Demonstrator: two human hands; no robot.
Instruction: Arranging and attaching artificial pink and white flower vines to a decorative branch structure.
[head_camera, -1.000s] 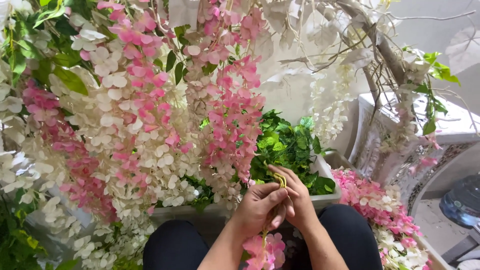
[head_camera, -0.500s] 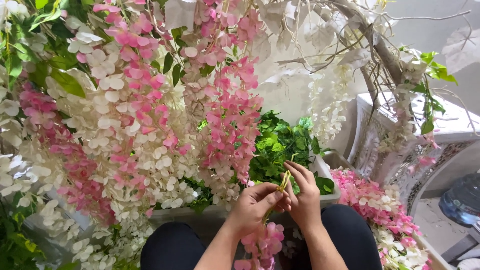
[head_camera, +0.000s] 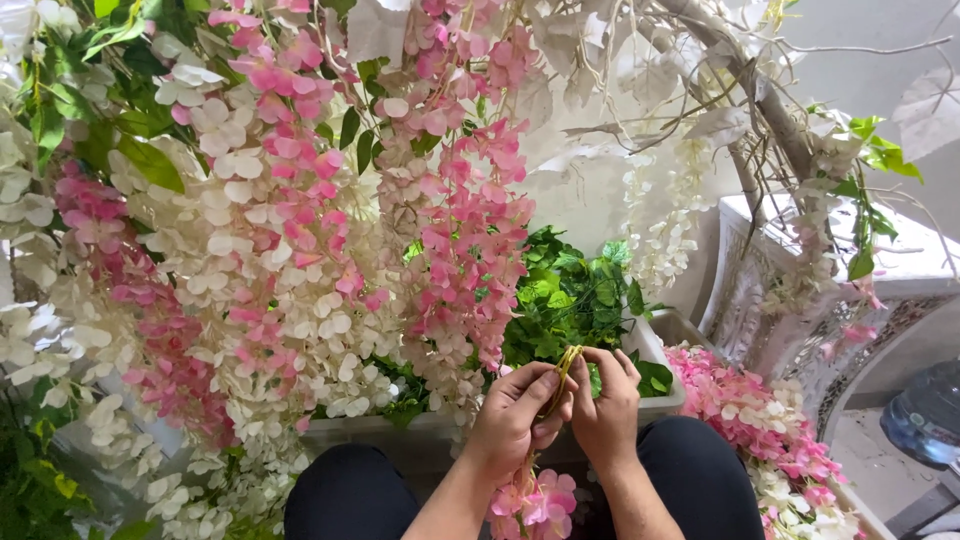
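In the head view, both hands sit a little higher than a second ago, when they were pressed together low over the lap; half a second ago the fingers were already spread along the stem, and now they pinch it closer together, with the stem's top bent into a small loop. The pink blossoms have stayed below the wrists throughout.

The left hand is curled nearly closed, its thumb and fingers gripping the yellow-green stem from the left. The right hand is likewise almost closed, fingertips pinching the same stem from the right, so the two hands touch around it. The stem is thin and pale, running up between the fingers to the loop at the top; it runs down to a cluster of pink flowers, which hangs between the person's dark-clad knees at the bottom edge of the view.

No packages, labels or signs can be made out. Just behind the hands stands a white planter box filled with green leaves. Hanging strands of pink and white blossoms fill the left and middle, and a heap of pink flowers lies to the right
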